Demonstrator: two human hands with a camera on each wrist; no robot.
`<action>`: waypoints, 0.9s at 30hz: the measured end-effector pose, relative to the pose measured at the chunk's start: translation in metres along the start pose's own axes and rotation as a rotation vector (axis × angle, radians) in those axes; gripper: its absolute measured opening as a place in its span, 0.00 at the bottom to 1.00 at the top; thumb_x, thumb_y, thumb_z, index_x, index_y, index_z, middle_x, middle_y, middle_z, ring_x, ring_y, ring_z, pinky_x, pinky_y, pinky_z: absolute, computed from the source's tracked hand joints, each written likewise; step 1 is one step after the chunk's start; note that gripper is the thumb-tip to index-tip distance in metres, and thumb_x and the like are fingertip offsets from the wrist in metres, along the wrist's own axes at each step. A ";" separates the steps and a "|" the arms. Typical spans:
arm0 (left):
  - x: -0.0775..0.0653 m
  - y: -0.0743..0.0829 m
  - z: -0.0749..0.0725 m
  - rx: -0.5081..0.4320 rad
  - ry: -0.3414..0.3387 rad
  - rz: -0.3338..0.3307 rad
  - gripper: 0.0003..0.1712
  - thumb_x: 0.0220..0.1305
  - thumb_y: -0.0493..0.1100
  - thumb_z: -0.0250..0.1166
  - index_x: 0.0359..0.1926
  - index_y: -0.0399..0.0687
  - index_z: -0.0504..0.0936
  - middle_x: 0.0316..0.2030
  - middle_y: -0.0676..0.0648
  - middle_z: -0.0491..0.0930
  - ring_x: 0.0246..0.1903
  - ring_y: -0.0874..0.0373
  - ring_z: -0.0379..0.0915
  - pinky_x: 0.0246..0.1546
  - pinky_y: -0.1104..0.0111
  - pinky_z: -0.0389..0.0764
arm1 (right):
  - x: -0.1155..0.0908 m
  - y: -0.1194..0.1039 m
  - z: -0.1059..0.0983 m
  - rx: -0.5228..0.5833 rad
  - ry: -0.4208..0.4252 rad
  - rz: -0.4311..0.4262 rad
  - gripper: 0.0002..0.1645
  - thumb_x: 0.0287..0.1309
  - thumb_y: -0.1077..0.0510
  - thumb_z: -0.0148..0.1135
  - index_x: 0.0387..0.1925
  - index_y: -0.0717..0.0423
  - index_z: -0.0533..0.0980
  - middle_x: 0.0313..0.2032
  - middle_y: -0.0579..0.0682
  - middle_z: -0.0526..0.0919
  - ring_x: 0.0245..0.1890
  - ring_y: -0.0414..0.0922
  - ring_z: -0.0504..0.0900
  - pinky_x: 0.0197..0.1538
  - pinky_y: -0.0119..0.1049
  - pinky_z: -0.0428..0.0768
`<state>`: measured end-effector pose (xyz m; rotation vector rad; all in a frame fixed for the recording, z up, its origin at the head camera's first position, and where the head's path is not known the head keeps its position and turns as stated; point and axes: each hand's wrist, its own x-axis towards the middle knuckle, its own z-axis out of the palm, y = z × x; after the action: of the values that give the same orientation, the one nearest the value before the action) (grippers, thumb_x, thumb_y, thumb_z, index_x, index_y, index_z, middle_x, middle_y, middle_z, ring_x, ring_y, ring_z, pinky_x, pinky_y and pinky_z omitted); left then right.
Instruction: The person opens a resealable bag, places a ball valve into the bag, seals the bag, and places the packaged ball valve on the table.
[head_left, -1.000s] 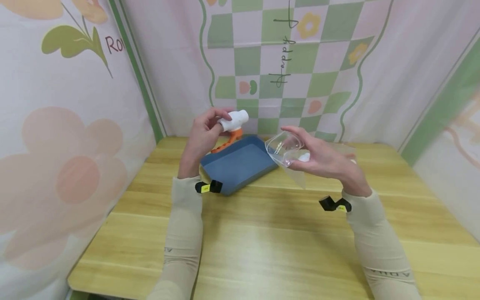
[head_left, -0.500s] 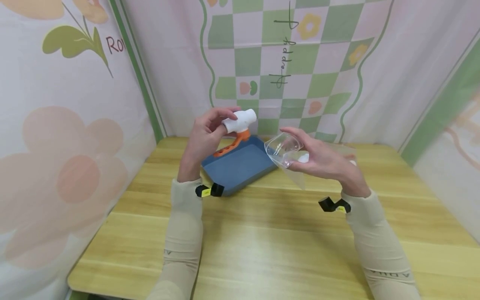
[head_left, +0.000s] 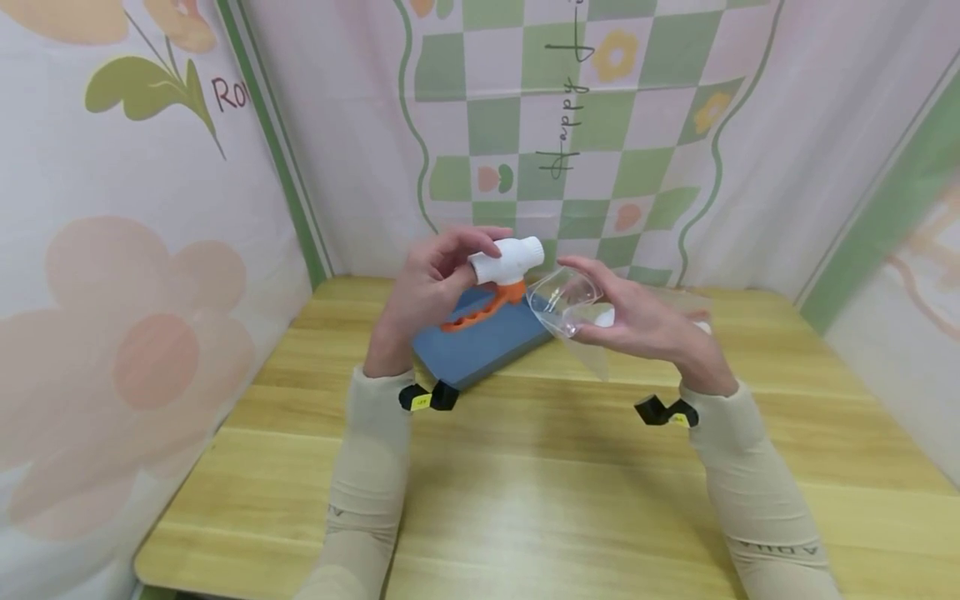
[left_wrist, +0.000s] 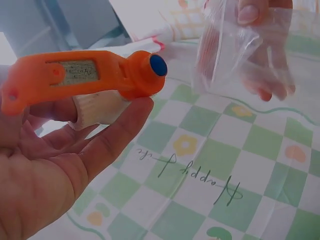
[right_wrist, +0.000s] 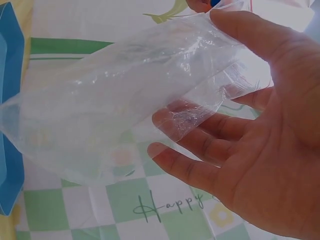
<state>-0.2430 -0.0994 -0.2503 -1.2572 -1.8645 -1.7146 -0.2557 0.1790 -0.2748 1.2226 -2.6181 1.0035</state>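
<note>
My left hand (head_left: 427, 287) holds a white plastic ball valve (head_left: 508, 261) by one end of its body, fingers above and thumb below. Its orange handle (left_wrist: 80, 77) hangs under the body and carries a blue cap at the pivot. In my right hand (head_left: 641, 321) is a clear plastic bag (head_left: 558, 300), its mouth spread wide between fingers and thumb and facing the valve. The valve's free end is just left of that mouth. In the right wrist view the bag (right_wrist: 95, 105) stretches out limp and see-through across the fingers.
Below the left hand a blue-grey tray (head_left: 480, 354) lies on the wooden table (head_left: 525, 500), partly covered by the hand and valve. Printed curtains (head_left: 337, 125) enclose the table at the back and sides. Each wrist wears a small black camera.
My left hand has carried the ball valve rightward and slightly down, closer to the bag's mouth. The right hand and the bag have stayed nearly still.
</note>
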 end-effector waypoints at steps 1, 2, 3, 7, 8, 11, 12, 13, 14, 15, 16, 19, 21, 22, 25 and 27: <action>0.000 0.000 0.002 -0.015 -0.008 -0.006 0.14 0.58 0.21 0.48 0.40 0.35 0.75 0.52 0.35 0.74 0.46 0.49 0.75 0.34 0.56 0.81 | 0.000 0.000 0.000 0.005 -0.001 0.003 0.49 0.51 0.60 0.67 0.68 0.33 0.50 0.50 0.46 0.74 0.49 0.43 0.74 0.44 0.44 0.77; 0.000 0.001 0.005 -0.032 -0.016 -0.016 0.14 0.59 0.21 0.48 0.40 0.35 0.75 0.53 0.35 0.74 0.46 0.48 0.75 0.34 0.55 0.81 | 0.000 0.000 0.001 0.005 -0.001 0.004 0.49 0.51 0.60 0.67 0.68 0.33 0.50 0.50 0.46 0.74 0.49 0.43 0.74 0.44 0.43 0.77; 0.000 0.001 0.007 -0.044 -0.024 -0.025 0.14 0.59 0.21 0.48 0.40 0.35 0.75 0.53 0.34 0.73 0.45 0.49 0.76 0.34 0.55 0.81 | 0.000 0.001 0.001 0.003 0.001 -0.001 0.49 0.51 0.60 0.67 0.68 0.33 0.50 0.49 0.46 0.75 0.49 0.43 0.74 0.44 0.43 0.77; 0.002 -0.001 0.014 -0.093 -0.042 -0.053 0.13 0.59 0.21 0.47 0.41 0.33 0.74 0.53 0.32 0.72 0.43 0.48 0.78 0.34 0.52 0.81 | 0.000 0.002 0.001 -0.021 0.014 -0.015 0.49 0.51 0.58 0.67 0.68 0.34 0.50 0.48 0.46 0.75 0.47 0.43 0.75 0.45 0.43 0.76; 0.003 -0.001 0.015 -0.098 -0.045 -0.059 0.13 0.59 0.22 0.47 0.41 0.33 0.74 0.53 0.31 0.72 0.42 0.48 0.78 0.34 0.51 0.80 | 0.000 0.002 0.001 -0.032 0.020 -0.022 0.49 0.51 0.57 0.68 0.68 0.34 0.50 0.48 0.47 0.75 0.47 0.43 0.75 0.45 0.44 0.75; 0.004 -0.002 0.020 -0.108 -0.043 -0.100 0.12 0.60 0.23 0.47 0.41 0.33 0.74 0.53 0.32 0.73 0.41 0.49 0.79 0.34 0.52 0.81 | 0.000 0.002 0.001 -0.047 0.033 -0.028 0.50 0.50 0.56 0.69 0.68 0.35 0.51 0.49 0.49 0.75 0.46 0.43 0.74 0.46 0.44 0.74; 0.004 -0.002 0.021 -0.112 -0.041 -0.115 0.12 0.61 0.23 0.47 0.41 0.34 0.74 0.53 0.33 0.73 0.41 0.49 0.79 0.34 0.53 0.81 | 0.001 0.002 0.001 -0.048 0.037 -0.034 0.50 0.49 0.56 0.69 0.68 0.35 0.51 0.49 0.50 0.75 0.46 0.44 0.74 0.46 0.45 0.74; 0.004 -0.001 0.022 -0.116 -0.039 -0.132 0.12 0.61 0.23 0.47 0.41 0.34 0.74 0.52 0.33 0.73 0.41 0.49 0.79 0.34 0.54 0.81 | 0.001 0.002 0.001 -0.043 0.039 -0.037 0.50 0.49 0.56 0.69 0.68 0.35 0.51 0.49 0.50 0.75 0.46 0.44 0.74 0.47 0.45 0.73; 0.004 -0.001 0.023 -0.120 -0.036 -0.145 0.12 0.61 0.23 0.47 0.41 0.35 0.74 0.52 0.34 0.73 0.40 0.49 0.79 0.34 0.54 0.81 | 0.001 0.002 0.002 -0.041 0.044 -0.037 0.50 0.49 0.56 0.69 0.68 0.35 0.52 0.49 0.50 0.75 0.46 0.44 0.74 0.47 0.45 0.73; 0.004 -0.001 0.024 -0.123 -0.033 -0.160 0.12 0.61 0.24 0.47 0.41 0.35 0.75 0.52 0.35 0.74 0.40 0.49 0.79 0.34 0.56 0.81 | 0.001 0.002 0.002 -0.040 0.048 -0.038 0.50 0.49 0.57 0.69 0.68 0.35 0.52 0.49 0.50 0.75 0.46 0.44 0.74 0.47 0.45 0.73; 0.004 -0.001 0.025 -0.126 -0.030 -0.168 0.13 0.61 0.24 0.47 0.40 0.35 0.75 0.52 0.35 0.74 0.40 0.49 0.79 0.34 0.56 0.81 | 0.001 0.002 0.002 -0.039 0.052 -0.042 0.49 0.49 0.57 0.69 0.68 0.36 0.53 0.48 0.50 0.75 0.46 0.44 0.74 0.47 0.45 0.73; 0.004 0.000 0.026 -0.135 -0.036 -0.189 0.13 0.60 0.23 0.46 0.40 0.35 0.75 0.51 0.38 0.76 0.38 0.48 0.80 0.34 0.56 0.81 | 0.001 0.002 0.002 -0.030 0.056 -0.044 0.48 0.49 0.59 0.68 0.68 0.38 0.53 0.49 0.50 0.74 0.47 0.44 0.73 0.46 0.45 0.73; 0.004 0.001 0.026 -0.137 -0.045 -0.204 0.14 0.60 0.23 0.45 0.40 0.35 0.75 0.51 0.39 0.76 0.37 0.48 0.80 0.34 0.56 0.82 | 0.001 0.001 0.002 -0.034 0.059 -0.044 0.48 0.49 0.59 0.68 0.68 0.38 0.53 0.50 0.49 0.74 0.47 0.44 0.73 0.46 0.45 0.73; 0.004 0.002 0.027 -0.136 -0.051 -0.215 0.14 0.60 0.23 0.45 0.40 0.35 0.75 0.51 0.39 0.76 0.36 0.49 0.80 0.34 0.56 0.82 | 0.001 0.001 0.001 -0.032 0.059 -0.043 0.48 0.49 0.59 0.68 0.67 0.38 0.54 0.51 0.49 0.73 0.48 0.44 0.73 0.46 0.44 0.73; 0.005 0.007 0.030 -0.115 -0.066 -0.243 0.14 0.60 0.23 0.45 0.41 0.34 0.74 0.51 0.38 0.76 0.35 0.49 0.80 0.35 0.57 0.82 | 0.001 -0.001 0.001 -0.025 0.063 -0.049 0.48 0.49 0.59 0.69 0.67 0.37 0.54 0.51 0.47 0.73 0.47 0.43 0.73 0.46 0.40 0.74; 0.005 0.013 0.031 -0.097 -0.070 -0.256 0.13 0.60 0.22 0.45 0.40 0.32 0.74 0.51 0.37 0.75 0.35 0.47 0.80 0.35 0.56 0.81 | 0.001 -0.001 0.002 -0.018 0.069 -0.063 0.49 0.49 0.60 0.69 0.67 0.38 0.54 0.50 0.46 0.73 0.46 0.41 0.73 0.46 0.36 0.74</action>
<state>-0.2256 -0.0699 -0.2453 -1.1689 -2.0817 -1.9340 -0.2548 0.1768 -0.2751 1.2354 -2.5150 0.9912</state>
